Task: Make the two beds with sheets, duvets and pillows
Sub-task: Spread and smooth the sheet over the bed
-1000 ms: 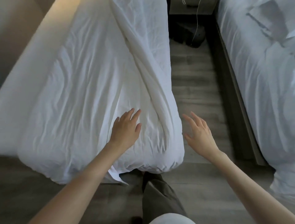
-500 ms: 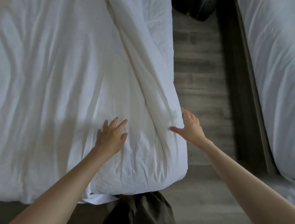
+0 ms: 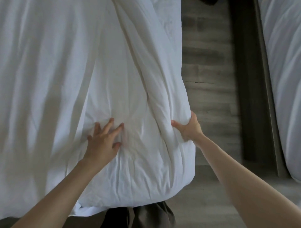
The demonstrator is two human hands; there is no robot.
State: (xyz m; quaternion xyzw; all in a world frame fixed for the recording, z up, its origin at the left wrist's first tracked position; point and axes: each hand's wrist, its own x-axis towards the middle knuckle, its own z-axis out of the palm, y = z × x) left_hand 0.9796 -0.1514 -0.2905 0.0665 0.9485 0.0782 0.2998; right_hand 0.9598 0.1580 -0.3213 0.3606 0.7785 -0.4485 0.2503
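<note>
A white duvet point(image 3: 68, 78) covers the near bed, wrinkled, with a long folded ridge point(image 3: 143, 68) running from the top middle down toward its right edge. My left hand point(image 3: 104, 140) lies flat on the duvet near the foot of the bed, fingers spread and pressing into the cloth. My right hand point(image 3: 189, 128) grips the duvet's right edge, thumb on top and fingers curled under the fold. The second bed point(image 3: 283, 81), also covered in white, runs along the right side of the view.
A strip of grey wood floor point(image 3: 210, 73) separates the two beds. The second bed's dark frame point(image 3: 260, 97) borders that strip. My dark trouser legs point(image 3: 146, 216) show just below the bed's foot. A dark object point(image 3: 209, 1) sits on the floor at the top.
I have leaned closer over the near bed. My right hand went from hovering open beside the duvet to gripping its right edge. My left hand stays flat on the cloth, fingers spread wider.
</note>
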